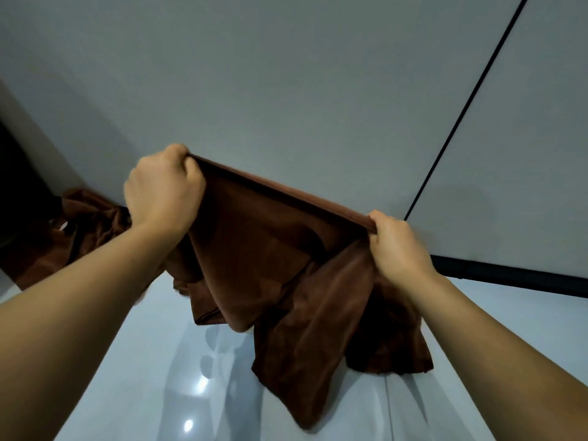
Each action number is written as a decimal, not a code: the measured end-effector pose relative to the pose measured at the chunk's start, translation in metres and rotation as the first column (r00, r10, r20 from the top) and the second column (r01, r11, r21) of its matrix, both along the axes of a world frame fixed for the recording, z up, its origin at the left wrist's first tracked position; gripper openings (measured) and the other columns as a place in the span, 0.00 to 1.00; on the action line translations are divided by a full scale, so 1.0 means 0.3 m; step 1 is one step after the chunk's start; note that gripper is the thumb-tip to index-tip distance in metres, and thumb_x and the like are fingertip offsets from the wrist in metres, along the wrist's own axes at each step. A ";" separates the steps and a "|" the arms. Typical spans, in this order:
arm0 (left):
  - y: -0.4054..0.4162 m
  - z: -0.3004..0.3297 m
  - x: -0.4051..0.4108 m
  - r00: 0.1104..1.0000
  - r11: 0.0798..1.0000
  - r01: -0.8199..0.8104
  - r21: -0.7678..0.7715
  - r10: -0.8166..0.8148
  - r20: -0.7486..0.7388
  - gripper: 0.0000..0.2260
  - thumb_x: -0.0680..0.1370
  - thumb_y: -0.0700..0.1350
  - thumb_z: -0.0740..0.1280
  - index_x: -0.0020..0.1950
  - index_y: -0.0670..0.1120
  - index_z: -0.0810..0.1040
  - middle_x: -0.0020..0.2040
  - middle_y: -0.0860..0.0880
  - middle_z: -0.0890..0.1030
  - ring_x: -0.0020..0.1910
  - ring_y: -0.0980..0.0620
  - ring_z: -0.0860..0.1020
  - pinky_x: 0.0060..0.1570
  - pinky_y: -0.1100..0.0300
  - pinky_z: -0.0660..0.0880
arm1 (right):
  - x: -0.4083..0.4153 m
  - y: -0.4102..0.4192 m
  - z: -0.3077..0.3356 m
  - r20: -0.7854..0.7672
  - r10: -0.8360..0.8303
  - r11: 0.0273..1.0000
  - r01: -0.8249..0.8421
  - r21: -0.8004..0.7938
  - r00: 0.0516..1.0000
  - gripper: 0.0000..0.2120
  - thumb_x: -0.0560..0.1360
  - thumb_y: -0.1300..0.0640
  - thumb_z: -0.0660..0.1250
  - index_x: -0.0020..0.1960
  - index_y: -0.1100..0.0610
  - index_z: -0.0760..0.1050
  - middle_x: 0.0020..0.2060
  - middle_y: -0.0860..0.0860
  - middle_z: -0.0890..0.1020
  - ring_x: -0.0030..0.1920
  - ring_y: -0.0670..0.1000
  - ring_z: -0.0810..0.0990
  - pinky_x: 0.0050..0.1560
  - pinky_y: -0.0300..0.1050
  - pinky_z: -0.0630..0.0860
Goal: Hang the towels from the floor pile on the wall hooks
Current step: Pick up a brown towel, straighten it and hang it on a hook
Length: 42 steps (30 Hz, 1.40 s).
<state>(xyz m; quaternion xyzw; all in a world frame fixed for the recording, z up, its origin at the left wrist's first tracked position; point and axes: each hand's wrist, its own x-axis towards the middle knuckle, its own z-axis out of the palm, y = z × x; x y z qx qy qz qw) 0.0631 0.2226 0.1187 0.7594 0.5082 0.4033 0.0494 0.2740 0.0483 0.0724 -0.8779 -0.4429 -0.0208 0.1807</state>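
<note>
A brown towel (264, 249) hangs stretched between both my hands in front of a grey wall. My left hand (164, 189) grips its upper left corner, fingers curled round the hem. My right hand (399, 246) grips the upper right corner, lower than the left. The towel's lower part droops in folds above the floor. A pile of more brown towels (82, 224) lies on the floor at the left, against the wall and partly behind my left forearm. No wall hooks are in view.
The glossy white floor (197, 377) reflects ceiling lights. A grey wall (286, 90) fills the upper frame, with a thin black seam (471, 103) running diagonally and a black skirting (509, 275) at the right. A dark opening (16, 186) sits at the far left.
</note>
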 end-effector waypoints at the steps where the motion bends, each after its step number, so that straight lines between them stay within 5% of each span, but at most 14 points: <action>1: 0.011 -0.004 -0.015 0.999 0.999 -0.034 -0.022 0.034 0.010 0.10 0.77 0.41 0.55 0.47 0.39 0.75 0.47 0.32 0.77 0.46 0.32 0.73 0.43 0.48 0.68 | 0.013 -0.008 0.001 0.005 -0.024 1.000 0.024 -0.005 1.000 0.08 0.79 0.62 0.55 0.54 0.58 0.71 0.48 0.60 0.79 0.48 0.63 0.76 0.44 0.52 0.72; 6: 0.053 -0.014 -0.087 0.972 0.968 -0.210 -0.140 0.222 0.078 0.14 0.77 0.42 0.54 0.54 0.39 0.76 0.54 0.31 0.76 0.53 0.30 0.72 0.49 0.46 0.69 | 0.079 -0.039 0.036 0.027 -0.150 0.988 0.150 0.025 0.988 0.11 0.76 0.64 0.54 0.55 0.58 0.72 0.46 0.62 0.79 0.46 0.64 0.77 0.41 0.49 0.71; 14: 0.082 -0.032 -0.176 0.933 0.930 -0.312 -0.196 0.338 0.121 0.13 0.78 0.43 0.52 0.49 0.38 0.73 0.53 0.31 0.75 0.52 0.30 0.73 0.49 0.44 0.70 | 0.150 -0.107 0.103 0.088 -0.226 0.966 0.211 0.151 0.970 0.12 0.76 0.65 0.56 0.55 0.59 0.75 0.46 0.64 0.79 0.46 0.65 0.76 0.41 0.50 0.68; 19: 0.097 -0.037 -0.191 0.891 0.899 -0.357 -0.254 0.409 0.196 0.15 0.77 0.43 0.50 0.52 0.38 0.74 0.55 0.33 0.76 0.54 0.32 0.73 0.53 0.44 0.70 | 0.204 -0.135 0.134 0.094 -0.234 0.941 0.201 0.270 0.968 0.07 0.78 0.60 0.57 0.44 0.60 0.72 0.42 0.65 0.78 0.39 0.60 0.72 0.38 0.47 0.63; 27: 0.074 -0.009 -0.181 0.909 0.901 -0.346 -0.262 0.391 0.146 0.13 0.79 0.41 0.52 0.53 0.37 0.73 0.57 0.31 0.74 0.55 0.30 0.72 0.52 0.44 0.69 | 0.256 -0.165 0.172 0.172 -0.261 0.926 0.196 0.324 0.950 0.10 0.78 0.62 0.56 0.53 0.66 0.74 0.48 0.68 0.77 0.49 0.67 0.74 0.46 0.54 0.70; 36: 0.063 -0.008 -0.169 0.927 0.921 -0.314 -0.232 0.350 0.135 0.11 0.79 0.40 0.52 0.48 0.36 0.71 0.55 0.33 0.74 0.52 0.32 0.72 0.49 0.46 0.68 | 0.323 -0.248 0.115 0.115 -0.386 0.887 0.334 0.318 0.915 0.11 0.79 0.60 0.55 0.51 0.64 0.74 0.47 0.66 0.78 0.46 0.67 0.75 0.40 0.53 0.68; 42: 0.068 -0.016 -0.178 0.931 0.930 -0.308 -0.198 0.338 0.139 0.11 0.79 0.40 0.51 0.49 0.36 0.71 0.54 0.33 0.74 0.52 0.32 0.72 0.48 0.45 0.67 | 0.346 -0.275 0.102 -0.006 -0.489 0.792 0.447 0.416 0.872 0.15 0.77 0.47 0.51 0.49 0.56 0.72 0.45 0.63 0.78 0.44 0.67 0.76 0.44 0.61 0.75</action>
